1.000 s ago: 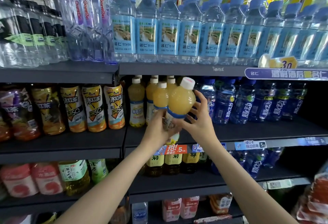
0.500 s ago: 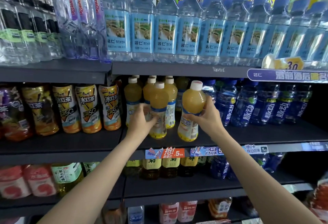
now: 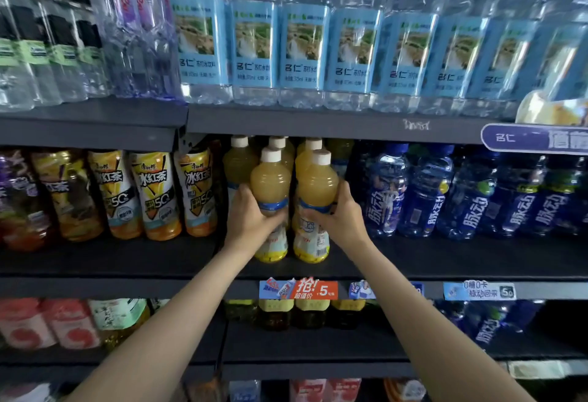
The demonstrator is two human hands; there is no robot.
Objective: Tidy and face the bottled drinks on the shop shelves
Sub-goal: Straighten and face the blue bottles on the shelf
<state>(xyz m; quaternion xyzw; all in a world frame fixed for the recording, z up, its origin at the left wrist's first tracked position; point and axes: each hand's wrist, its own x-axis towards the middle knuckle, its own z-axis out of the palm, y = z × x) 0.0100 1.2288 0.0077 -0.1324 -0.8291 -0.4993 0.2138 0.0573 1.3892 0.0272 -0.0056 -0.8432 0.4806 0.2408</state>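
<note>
In the head view I am seeing both arms reaching to the middle shelf (image 3: 445,261); the left hand (image 3: 249,220) is gripping the left yellow juice bottle (image 3: 270,185) around its waist, fingers curled round it; the right hand (image 3: 342,218) is gripping the right yellow juice bottle (image 3: 318,188) in the same way, fingers wrapped round the label. Both bottles are standing upright, just beside each other, at the front of their row; iced tea bottles (image 3: 159,194) are standing to the left and blue drink bottles (image 3: 426,191) to the right.
</note>
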